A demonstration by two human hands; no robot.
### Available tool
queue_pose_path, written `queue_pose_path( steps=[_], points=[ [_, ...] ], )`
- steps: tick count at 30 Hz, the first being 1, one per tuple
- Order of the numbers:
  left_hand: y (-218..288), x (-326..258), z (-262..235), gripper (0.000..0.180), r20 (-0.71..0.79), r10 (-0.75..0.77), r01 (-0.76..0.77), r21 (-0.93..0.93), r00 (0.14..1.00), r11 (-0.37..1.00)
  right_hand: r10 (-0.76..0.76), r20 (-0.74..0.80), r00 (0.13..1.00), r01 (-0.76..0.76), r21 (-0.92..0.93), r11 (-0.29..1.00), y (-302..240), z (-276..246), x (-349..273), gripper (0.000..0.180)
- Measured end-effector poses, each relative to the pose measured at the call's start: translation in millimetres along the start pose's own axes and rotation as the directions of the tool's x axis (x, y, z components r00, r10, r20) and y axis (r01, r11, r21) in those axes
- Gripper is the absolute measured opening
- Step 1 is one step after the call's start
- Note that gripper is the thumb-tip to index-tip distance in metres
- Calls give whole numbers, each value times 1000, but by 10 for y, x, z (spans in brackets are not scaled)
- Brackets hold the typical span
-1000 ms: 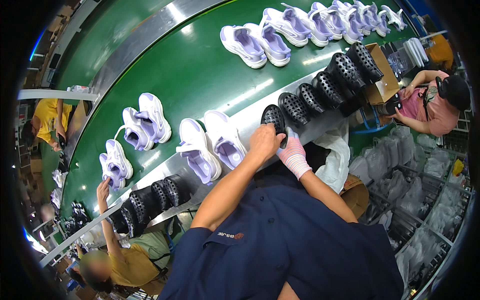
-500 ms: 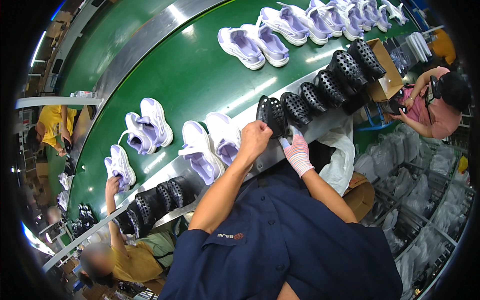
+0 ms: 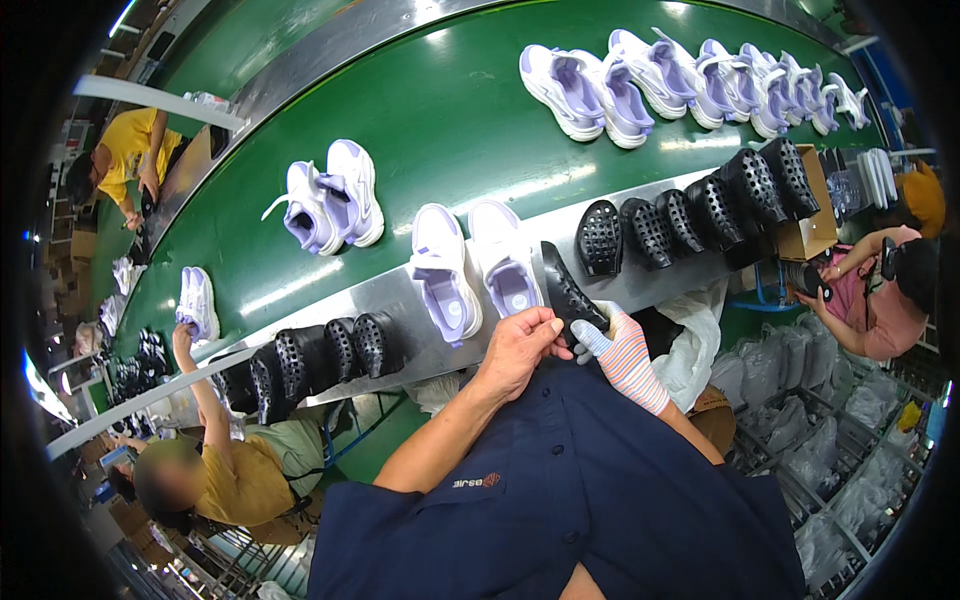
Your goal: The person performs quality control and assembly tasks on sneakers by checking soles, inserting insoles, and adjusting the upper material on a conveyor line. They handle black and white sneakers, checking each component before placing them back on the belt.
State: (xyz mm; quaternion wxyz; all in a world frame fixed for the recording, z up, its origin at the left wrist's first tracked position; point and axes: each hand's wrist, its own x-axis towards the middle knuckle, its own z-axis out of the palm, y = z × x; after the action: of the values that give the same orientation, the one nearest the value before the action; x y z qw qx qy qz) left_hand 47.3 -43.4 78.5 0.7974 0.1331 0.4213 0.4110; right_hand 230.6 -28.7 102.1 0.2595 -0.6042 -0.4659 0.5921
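Left grip (image 3: 516, 352) pinched; right grip (image 3: 628, 355) clasps black form (image 3: 566, 290).

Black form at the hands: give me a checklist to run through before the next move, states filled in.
1. Form held by right hand: ok, gloved fingers around its lower end.
2. Left hand gripping form: cannot tell; fingertips are pinched beside its lower end, contact unclear.
3. Both hands gloved: not ok, left is bare.
4. Near sneakers upright: ok, soles down, openings up.
5. Form apart from near sneakers: cannot tell, they look very close.
6. Co-worker's hand away from form: ok, it is at another sneaker.
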Motion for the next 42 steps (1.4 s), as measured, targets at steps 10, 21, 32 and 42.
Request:
queue_pose_path(
  steps=[10,21,32,42],
  points=[
    [404,-319,-346,29,-79,406,-79,930,911,359,24,181,983,71,-498,864,-297,76,-40,45],
    [454,801,-516,11,442,531,-443,886,723,-133,-106,72,992,111,-892,438,228,839,887,27],
    [185,611,-433,96,-221,464,-7,898,858,441,-274,-80,958,101,-803,587,526,615,1107,36],
    [53,32,-435,61,92,747,-99,994,659,-35,-183,-73,980,37,-845,534,441,572,1313,30]
  ],
)
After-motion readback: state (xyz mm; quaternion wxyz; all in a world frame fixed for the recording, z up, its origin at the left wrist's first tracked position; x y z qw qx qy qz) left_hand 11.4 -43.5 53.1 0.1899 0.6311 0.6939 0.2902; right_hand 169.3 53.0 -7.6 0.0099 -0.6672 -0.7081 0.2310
